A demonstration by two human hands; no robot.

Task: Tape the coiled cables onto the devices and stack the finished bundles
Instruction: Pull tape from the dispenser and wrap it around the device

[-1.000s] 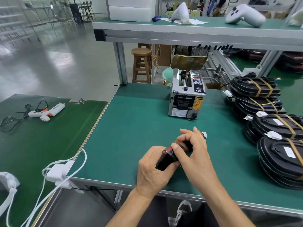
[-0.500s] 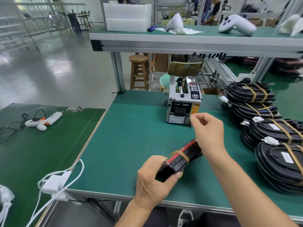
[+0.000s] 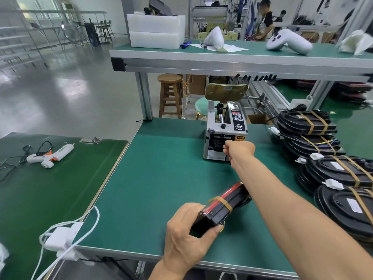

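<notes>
On the bare green mat of the workbench [image 3: 161, 178], a grey automatic tape dispenser with a black control panel [image 3: 224, 134], its slot facing the near edge. At the right edge of the mat, stacks of flat black oval devices with coiled cables bound by tan tape strips [image 3: 339, 170], lying flat, white connectors poking out on their left sides. On the upper shelf [image 3: 222, 61], two stacked white foam trays [image 3: 156, 31]; contents not visible.

Near the front edge, a black device with a red stripe and one tan tape band across it [image 3: 222, 205], tipped up on its edge, long axis running from near-left to far-right, far end hidden behind the right forearm.

Left hand [image 3: 187, 239] curled round the near end of the device, thumb on the near side. Right hand [image 3: 239, 150] stretched out to the dispenser's slot, fingertips pinched together at the opening; tape between them too small to make out.

On the neighbouring dark green table, a white and orange glue gun [image 3: 50, 156].
</notes>
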